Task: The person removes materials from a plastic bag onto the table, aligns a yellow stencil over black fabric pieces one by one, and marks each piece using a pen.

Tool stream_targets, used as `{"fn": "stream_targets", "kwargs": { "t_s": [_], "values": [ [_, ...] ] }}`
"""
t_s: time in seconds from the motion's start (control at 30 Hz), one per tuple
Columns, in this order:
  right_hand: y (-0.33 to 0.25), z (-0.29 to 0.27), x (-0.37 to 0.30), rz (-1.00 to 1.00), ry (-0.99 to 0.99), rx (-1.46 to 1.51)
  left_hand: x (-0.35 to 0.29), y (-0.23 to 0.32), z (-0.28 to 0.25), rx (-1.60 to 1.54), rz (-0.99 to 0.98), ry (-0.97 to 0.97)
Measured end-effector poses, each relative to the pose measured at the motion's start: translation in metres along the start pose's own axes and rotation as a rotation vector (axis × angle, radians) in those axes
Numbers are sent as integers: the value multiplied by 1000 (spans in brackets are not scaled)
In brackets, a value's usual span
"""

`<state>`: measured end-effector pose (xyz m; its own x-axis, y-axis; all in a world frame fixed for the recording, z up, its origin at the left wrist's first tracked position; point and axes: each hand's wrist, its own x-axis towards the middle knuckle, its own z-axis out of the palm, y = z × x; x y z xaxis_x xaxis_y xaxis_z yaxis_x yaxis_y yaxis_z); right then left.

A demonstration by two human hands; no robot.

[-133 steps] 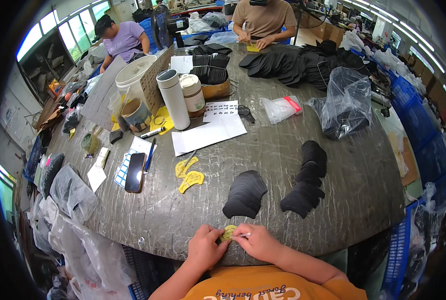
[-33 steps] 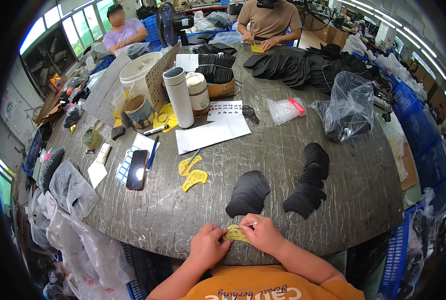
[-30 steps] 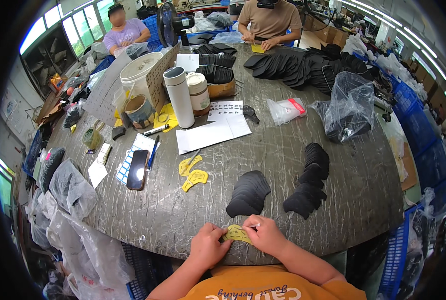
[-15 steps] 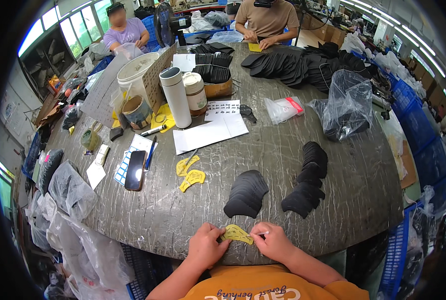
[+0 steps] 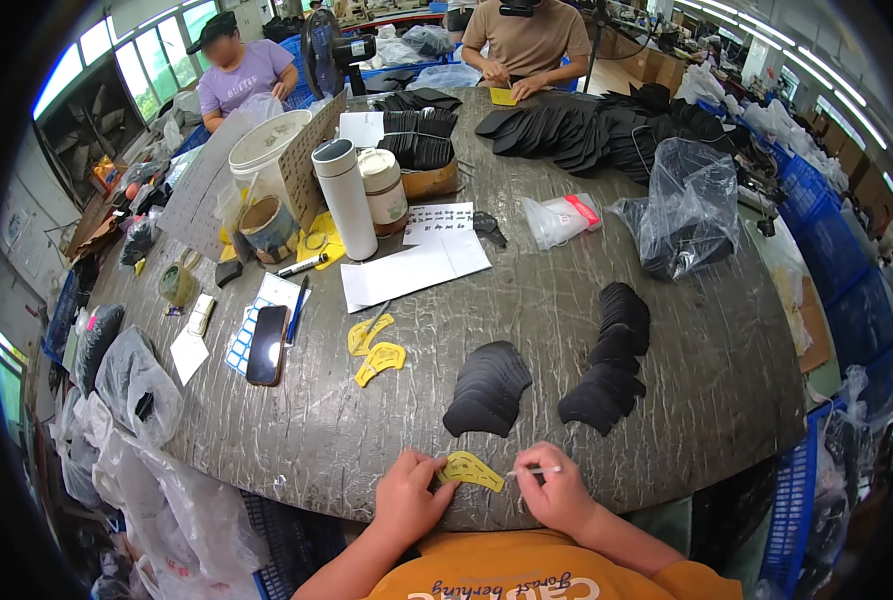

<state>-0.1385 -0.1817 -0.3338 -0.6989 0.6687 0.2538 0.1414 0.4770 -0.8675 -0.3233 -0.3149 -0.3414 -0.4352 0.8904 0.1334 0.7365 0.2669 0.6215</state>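
Close to the near table edge, my left hand [image 5: 410, 492] pinches the left end of a curved yellow template [image 5: 474, 472] with dark markings and slots. Whether a black piece lies under it cannot be made out. My right hand [image 5: 559, 497] grips a thin, pale pen-like tool [image 5: 542, 470], its tip just off the template's right end. Beyond my hands lie a fanned stack of black curved pieces [image 5: 489, 388] and, to its right, a longer overlapping row of black pieces [image 5: 607, 385]. Two more yellow templates [image 5: 380, 362] rest farther left with a slim tool on them.
A phone [image 5: 267, 345], blue pen [image 5: 297, 312], white paper [image 5: 417, 272], white bottle [image 5: 347, 200] and lidded jar [image 5: 383, 190] stand or lie left of centre. A plastic-bagged bundle [image 5: 682, 220] sits at right. Two people work across the table [image 5: 417, 420] near black piles [image 5: 577, 135].
My right hand has drawn slightly right, away from the template, and the tool in it now lies flatter. My left hand keeps its pinch. The person at far left has shifted.
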Motion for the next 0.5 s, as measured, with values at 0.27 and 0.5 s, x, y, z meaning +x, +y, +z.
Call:
{"fn": "stream_targets", "kwargs": {
  "t_s": [0.27, 0.5],
  "values": [
    [-3, 9, 18, 128, -300, -254, -13, -29, -1, -299, 219, -7],
    [-13, -17, 15, 154, -337, -497, -12, -43, -12, -585, 177, -218]
  ]
}}
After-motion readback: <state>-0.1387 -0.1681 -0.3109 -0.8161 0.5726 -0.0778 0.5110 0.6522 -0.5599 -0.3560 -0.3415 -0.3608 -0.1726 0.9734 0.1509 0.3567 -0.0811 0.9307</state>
